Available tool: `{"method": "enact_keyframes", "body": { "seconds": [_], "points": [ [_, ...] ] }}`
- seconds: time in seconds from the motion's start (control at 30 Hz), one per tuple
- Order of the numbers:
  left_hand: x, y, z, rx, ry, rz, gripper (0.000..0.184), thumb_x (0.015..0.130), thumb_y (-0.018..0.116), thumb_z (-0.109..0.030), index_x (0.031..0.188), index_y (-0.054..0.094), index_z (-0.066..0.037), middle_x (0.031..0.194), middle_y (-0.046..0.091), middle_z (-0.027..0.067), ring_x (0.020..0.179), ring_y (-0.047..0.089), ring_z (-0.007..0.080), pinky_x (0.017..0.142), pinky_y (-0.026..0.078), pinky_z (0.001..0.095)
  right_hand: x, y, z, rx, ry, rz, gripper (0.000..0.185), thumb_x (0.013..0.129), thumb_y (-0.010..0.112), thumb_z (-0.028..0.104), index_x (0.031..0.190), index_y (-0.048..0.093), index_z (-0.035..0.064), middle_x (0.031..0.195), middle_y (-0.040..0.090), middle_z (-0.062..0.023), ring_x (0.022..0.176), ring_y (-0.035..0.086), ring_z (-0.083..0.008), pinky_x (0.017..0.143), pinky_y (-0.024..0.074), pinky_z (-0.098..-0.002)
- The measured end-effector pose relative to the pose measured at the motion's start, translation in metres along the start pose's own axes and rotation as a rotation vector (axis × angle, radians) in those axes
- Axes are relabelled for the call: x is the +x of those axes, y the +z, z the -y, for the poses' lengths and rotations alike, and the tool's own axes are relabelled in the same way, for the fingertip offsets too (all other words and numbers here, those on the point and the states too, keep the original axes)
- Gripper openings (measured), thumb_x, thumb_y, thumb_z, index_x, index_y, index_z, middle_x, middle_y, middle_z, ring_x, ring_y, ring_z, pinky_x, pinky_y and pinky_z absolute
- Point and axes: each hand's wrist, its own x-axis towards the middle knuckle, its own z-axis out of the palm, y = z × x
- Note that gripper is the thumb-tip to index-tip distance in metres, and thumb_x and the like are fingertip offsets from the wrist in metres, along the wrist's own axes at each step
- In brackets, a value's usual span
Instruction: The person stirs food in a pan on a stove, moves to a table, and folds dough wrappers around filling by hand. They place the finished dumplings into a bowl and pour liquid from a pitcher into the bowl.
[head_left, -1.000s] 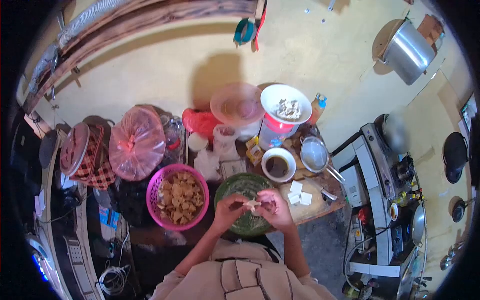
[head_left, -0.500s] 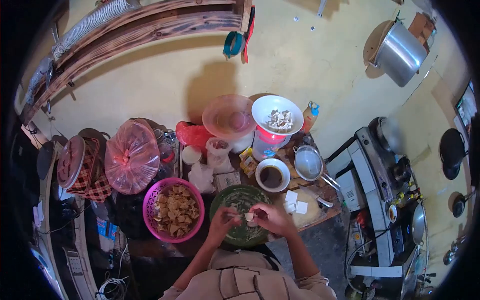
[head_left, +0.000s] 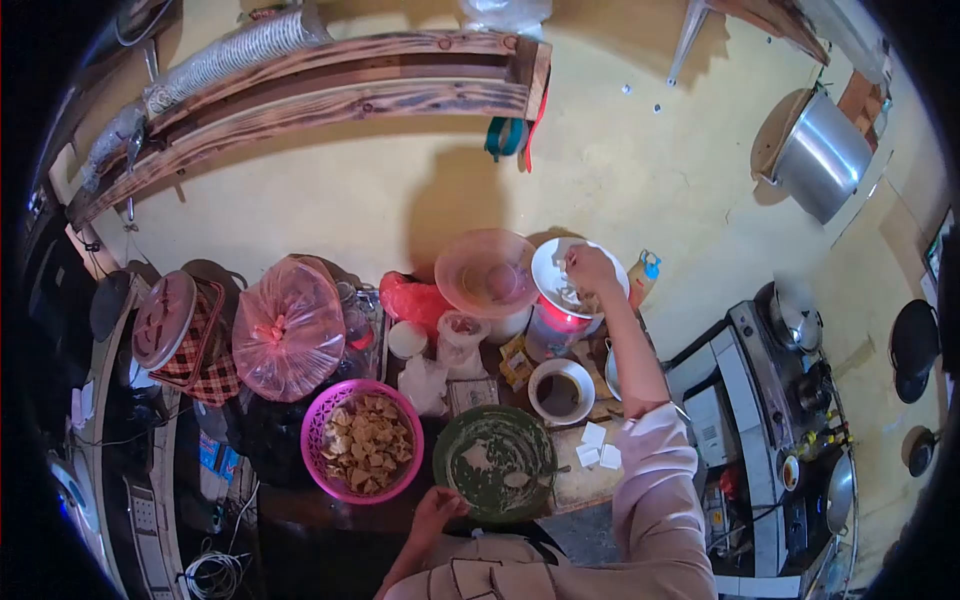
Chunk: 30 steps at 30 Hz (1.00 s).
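2 hands in view here, and the right hand [head_left: 590,268] is up over the white bowl [head_left: 546,268], fingers dipping down into it, though I can't tell if they're pinched on anything. Folded white dumplings [head_left: 571,298] are sitting in there just under the fingertips. Left hand [head_left: 437,508] is down by the near-left rim of the green basin [head_left: 500,418], fingers curled; can't tell whether the tips actually touch. The basin's got whitish paste [head_left: 478,457] smeared inside plus a spoon [head_left: 517,480]. Just right of it, 3 little piles of white square wrappers [head_left: 593,436] are on the wooden board [head_left: 582,490], with a bowl of dark liquid [head_left: 558,394] right behind. Left of the basin there's a pink basket [head_left: 314,430] full of golden-brown chunks [head_left: 370,447]. Further back: a clear pinkish bowl [head_left: 487,272] next to the white bowl, a red plastic bag [head_left: 415,302], and a blue-capped bottle [head_left: 646,275]. Way off to the right is a gas stove [head_left: 757,355], with a big metal pot [head_left: 822,160] hanging on the wall.
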Motion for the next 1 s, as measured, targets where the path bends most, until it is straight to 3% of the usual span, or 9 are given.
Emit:
{"method": "enact_keyframes", "body": {
  "seconds": [0.17, 0.37, 0.4, 0.5, 0.6, 0.73, 0.9, 0.97, 1.0],
  "points": [
    [-0.004, -0.015, 0.011, -0.044, -0.087, -0.053, 0.01, 0.087, 0.048, -0.009, 0.092, 0.045, -0.001, 0.088, 0.053, 0.0079, 0.082, 0.056, 0.0156, 0.077, 0.05, 0.0299, 0.017, 0.034, -0.007, -0.324, -0.03, -0.037, 0.018, 0.071, 0.055, 0.021, 0.086, 0.063, 0.0147, 0.087, 0.062, -0.0125, 0.085, 0.058, -0.0291, 0.073, 0.0473, -0.0413],
    [0.0, -0.016, 0.02, -0.013, -0.117, 0.018, 0.011, 0.088, 0.046, -0.01, 0.094, 0.044, -0.001, 0.089, 0.053, 0.0082, 0.083, 0.055, 0.0165, 0.077, 0.05, 0.03, -0.001, 0.01, 0.006, -0.263, -0.09, -0.028, 0.019, 0.072, 0.054, 0.02, 0.089, 0.062, 0.0154, 0.087, 0.061, -0.0127, 0.086, 0.057, -0.0305, 0.075, 0.0463, -0.0398],
    [0.002, -0.013, 0.018, 0.002, -0.127, 0.038, 0.012, 0.088, 0.046, -0.01, 0.094, 0.044, 0.0, 0.089, 0.053, 0.0082, 0.083, 0.056, 0.0167, 0.077, 0.049, 0.03, 0.008, 0.024, -0.011, -0.277, -0.114, -0.179, 0.018, 0.072, 0.056, 0.018, 0.088, 0.062, 0.0131, 0.086, 0.061, -0.0131, 0.082, 0.057, -0.0309, 0.073, 0.0457, -0.0385],
    [0.005, -0.011, 0.023, -0.013, -0.132, 0.069, 0.012, 0.088, 0.046, -0.012, 0.094, 0.046, -0.001, 0.088, 0.054, 0.008, 0.082, 0.056, 0.0167, 0.077, 0.049, 0.0303, -0.034, -0.011, -0.015, 0.063, -0.23, -0.561, 0.015, 0.078, 0.056, 0.016, 0.09, 0.061, 0.0084, 0.083, 0.061, -0.0104, 0.078, 0.058, -0.0236, 0.069, 0.0451, -0.0329],
    [0.006, -0.007, 0.015, 0.095, -0.185, 0.056, 0.013, 0.088, 0.045, -0.014, 0.092, 0.047, -0.002, 0.087, 0.054, 0.0076, 0.08, 0.056, 0.0165, 0.075, 0.05, 0.0304, -0.125, -0.043, 0.005, 0.68, -0.098, -0.608, 0.016, 0.08, 0.057, 0.017, 0.085, 0.061, 0.0025, 0.077, 0.061, -0.0095, 0.07, 0.057, -0.0173, 0.062, 0.0437, -0.0296],
    [0.019, -0.014, 0.027, 0.063, -0.161, 0.094, 0.013, 0.088, 0.046, -0.015, 0.092, 0.048, -0.003, 0.085, 0.055, 0.007, 0.078, 0.057, 0.0162, 0.072, 0.049, 0.0292, -0.229, 0.01, -0.032, 0.722, -0.045, -0.513, 0.016, 0.082, 0.056, 0.017, 0.082, 0.061, 0.0025, 0.072, 0.061, -0.0076, 0.063, 0.054, -0.0098, 0.056, 0.0415, -0.0265],
    [0.021, -0.003, 0.013, 0.108, -0.174, 0.128, 0.011, 0.088, 0.045, -0.014, 0.092, 0.048, -0.003, 0.084, 0.055, 0.007, 0.076, 0.057, 0.0156, 0.072, 0.049, 0.0291, -0.309, 0.122, -0.101, 0.339, 0.28, -0.143, 0.011, 0.067, 0.065, 0.019, 0.073, 0.065, 0.0096, 0.065, 0.06, -0.01, 0.064, 0.059, -0.0256, 0.059, 0.0455, -0.0351],
    [0.022, -0.001, 0.012, 0.133, -0.178, 0.135, 0.011, 0.088, 0.045, -0.014, 0.092, 0.048, -0.004, 0.084, 0.056, 0.0068, 0.075, 0.057, 0.0151, 0.071, 0.049, 0.0288, -0.313, 0.126, -0.097, 0.199, 0.429, 0.085, 0.022, 0.064, 0.069, 0.02, 0.081, 0.065, 0.0067, 0.076, 0.063, -0.0092, 0.073, 0.059, -0.0234, 0.065, 0.0454, -0.033],
    [0.023, -0.003, 0.014, 0.144, -0.19, 0.133, 0.011, 0.088, 0.045, -0.014, 0.092, 0.048, -0.004, 0.084, 0.056, 0.0066, 0.075, 0.057, 0.0148, 0.071, 0.049, 0.0285, -0.311, 0.142, -0.108, 0.177, 0.334, -0.023, 0.024, 0.063, 0.07, 0.021, 0.082, 0.065, 0.008, 0.079, 0.063, -0.009, 0.077, 0.058, -0.0239, 0.069, 0.0448, -0.0337]
  ]
}}
